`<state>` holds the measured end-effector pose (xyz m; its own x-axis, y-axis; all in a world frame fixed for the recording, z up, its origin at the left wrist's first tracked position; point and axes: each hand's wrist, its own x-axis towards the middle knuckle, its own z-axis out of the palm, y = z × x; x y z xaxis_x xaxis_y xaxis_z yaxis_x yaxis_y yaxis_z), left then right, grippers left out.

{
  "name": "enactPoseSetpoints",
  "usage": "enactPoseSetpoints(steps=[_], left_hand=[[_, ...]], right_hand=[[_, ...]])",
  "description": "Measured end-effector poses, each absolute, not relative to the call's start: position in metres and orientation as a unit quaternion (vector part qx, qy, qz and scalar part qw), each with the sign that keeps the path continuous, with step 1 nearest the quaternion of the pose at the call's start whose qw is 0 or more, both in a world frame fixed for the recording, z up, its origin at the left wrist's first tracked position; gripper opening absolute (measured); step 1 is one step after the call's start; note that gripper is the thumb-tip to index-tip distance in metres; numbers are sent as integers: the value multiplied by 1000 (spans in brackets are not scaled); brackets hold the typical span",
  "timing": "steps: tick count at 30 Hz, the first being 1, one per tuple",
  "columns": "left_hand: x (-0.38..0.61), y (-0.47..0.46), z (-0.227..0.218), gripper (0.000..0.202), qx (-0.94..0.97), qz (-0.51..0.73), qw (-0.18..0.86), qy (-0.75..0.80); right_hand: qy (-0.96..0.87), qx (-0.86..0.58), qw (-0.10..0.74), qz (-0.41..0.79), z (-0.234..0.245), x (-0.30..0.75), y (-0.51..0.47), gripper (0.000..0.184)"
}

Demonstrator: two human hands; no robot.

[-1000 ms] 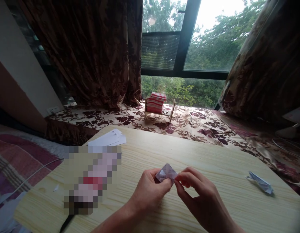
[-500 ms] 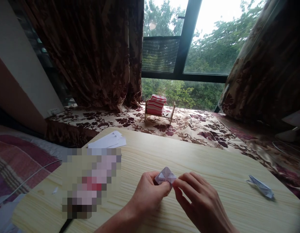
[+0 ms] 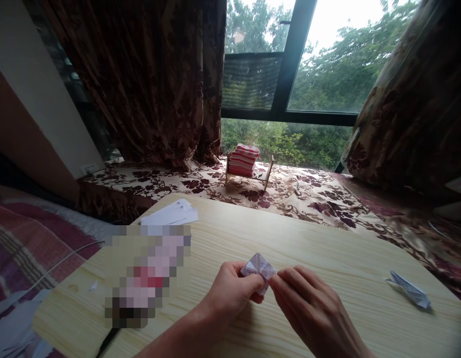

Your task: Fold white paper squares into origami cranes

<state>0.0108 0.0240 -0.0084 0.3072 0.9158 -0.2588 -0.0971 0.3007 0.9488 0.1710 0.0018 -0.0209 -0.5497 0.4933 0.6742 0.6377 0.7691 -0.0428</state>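
Note:
A small folded piece of pale paper (image 3: 259,266) is pinched between both my hands just above the light wooden table (image 3: 327,258). My left hand (image 3: 230,296) grips its left side with thumb and fingers closed. My right hand (image 3: 308,311) pinches its right edge with thumb and forefinger. Most of the paper's lower part is hidden behind my fingers.
A finished folded paper figure (image 3: 409,291) lies at the table's right. White paper sheets (image 3: 171,214) sit at the far left corner, beside a blurred-out patch. A tiny paper scrap (image 3: 92,286) lies at the left. Beyond are a floral-covered ledge, a small wooden rack with striped cloth (image 3: 244,160), curtains and a window.
Both hands stay closed on the folded paper with only small finger shifts. The view has drifted slightly, so everything sits a little further right in the frame.

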Motion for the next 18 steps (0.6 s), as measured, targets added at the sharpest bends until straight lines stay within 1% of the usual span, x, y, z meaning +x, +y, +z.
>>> enactPoseSetpoints(steps=[6,11,18], left_hand=[[10,25,-11,24,462,376,659,459],[11,25,-12,23,462,384,651,464],[10,25,-12,22,458,386,651,466]], right_hand=[[-878,-321,340,-103,-22,174,1,9],[-871,-328,354,-94,-20,175,2,16],[-835,-380,393,-60,-24,179,7,15]])
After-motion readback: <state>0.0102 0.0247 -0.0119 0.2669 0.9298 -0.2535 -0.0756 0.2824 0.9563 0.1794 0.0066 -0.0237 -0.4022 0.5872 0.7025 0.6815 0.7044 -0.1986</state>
